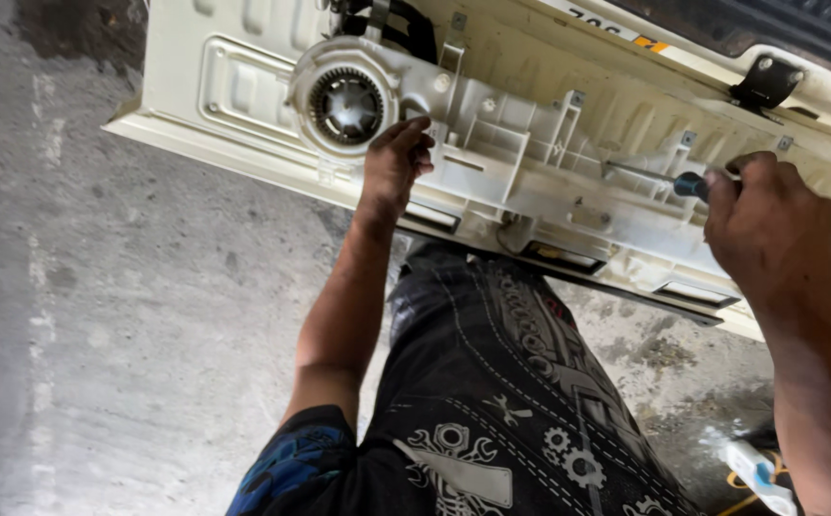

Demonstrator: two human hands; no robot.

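Observation:
A long cream plastic housing (530, 162) lies across a white metal panel (234, 86) in front of me. It has a round blower fan (346, 105) at its left end. My left hand (394, 162) rests on the housing just right of the fan, fingers curled against the plastic. My right hand (769, 225) grips a screwdriver (669, 180) with a dark blue handle. Its thin shaft points left and meets the housing near the middle. Part of the handle is hidden inside my fist.
Grey concrete floor (119, 315) spreads to the left and below. My legs in dark patterned trousers (511, 382) stand under the panel. A black hinge bracket (767, 81) sits at the panel's top right. A white and blue object (759, 473) lies on the floor at lower right.

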